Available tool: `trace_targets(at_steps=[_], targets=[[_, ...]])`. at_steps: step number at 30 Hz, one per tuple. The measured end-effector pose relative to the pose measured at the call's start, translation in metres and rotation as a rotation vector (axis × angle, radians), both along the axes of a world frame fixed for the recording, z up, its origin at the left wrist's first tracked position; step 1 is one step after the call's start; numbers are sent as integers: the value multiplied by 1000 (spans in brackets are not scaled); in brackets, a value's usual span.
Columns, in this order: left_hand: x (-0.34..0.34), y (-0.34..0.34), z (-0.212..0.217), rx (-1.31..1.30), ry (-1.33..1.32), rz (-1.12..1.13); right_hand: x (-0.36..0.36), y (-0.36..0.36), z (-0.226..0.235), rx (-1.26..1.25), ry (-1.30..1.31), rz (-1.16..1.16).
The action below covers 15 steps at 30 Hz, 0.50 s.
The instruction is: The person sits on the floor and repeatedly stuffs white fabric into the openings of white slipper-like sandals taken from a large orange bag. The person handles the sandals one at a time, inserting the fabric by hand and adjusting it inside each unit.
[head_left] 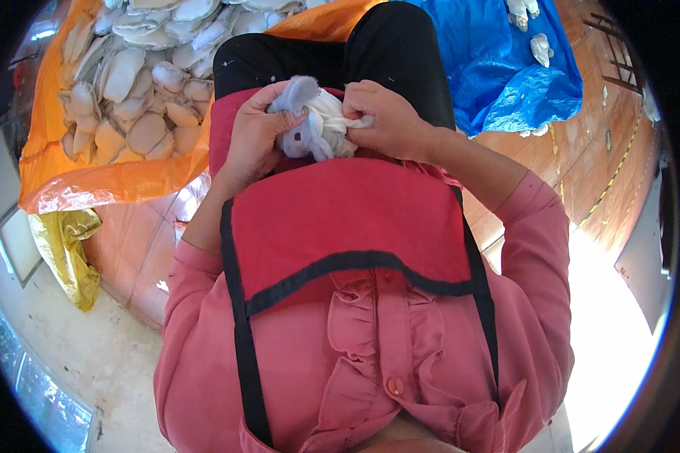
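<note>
A small grey-and-white plush toy piece [316, 124] with a rounded grey ear-like flap is held above my lap, between both hands. My left hand [255, 127] grips its grey fuzzy side, thumb lying across it. On the other side, my right hand [385, 115] has its fingers closed on the white cloth part, and a bit of cloth pokes out by the thumb. The inner fingers of both hands are partly hidden. Just below the toy piece lies the red apron [355, 226] with black trim.
At the upper left, an orange plastic sheet [106, 185] bears a big heap of flat pale plush pieces [125, 75]. A blue plastic sheet [499, 83] at the upper right holds a few small white pieces [541, 50]. A yellow bag [68, 253] lies on the floor at left.
</note>
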<state>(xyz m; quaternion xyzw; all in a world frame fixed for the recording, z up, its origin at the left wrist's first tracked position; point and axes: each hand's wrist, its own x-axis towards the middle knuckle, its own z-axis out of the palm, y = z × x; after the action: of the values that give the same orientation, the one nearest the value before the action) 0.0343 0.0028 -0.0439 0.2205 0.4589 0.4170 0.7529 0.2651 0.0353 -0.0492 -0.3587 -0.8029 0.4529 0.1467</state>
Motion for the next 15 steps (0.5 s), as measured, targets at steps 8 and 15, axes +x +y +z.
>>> trace_targets(at_steps=[8, 15], targets=[[1, 8, -14, 631, 683, -299, -3, -14, -12, -439, 184, -196], [12, 10, -3, 791, 852, -290, -16, -10, -26, -642, 94, -215]])
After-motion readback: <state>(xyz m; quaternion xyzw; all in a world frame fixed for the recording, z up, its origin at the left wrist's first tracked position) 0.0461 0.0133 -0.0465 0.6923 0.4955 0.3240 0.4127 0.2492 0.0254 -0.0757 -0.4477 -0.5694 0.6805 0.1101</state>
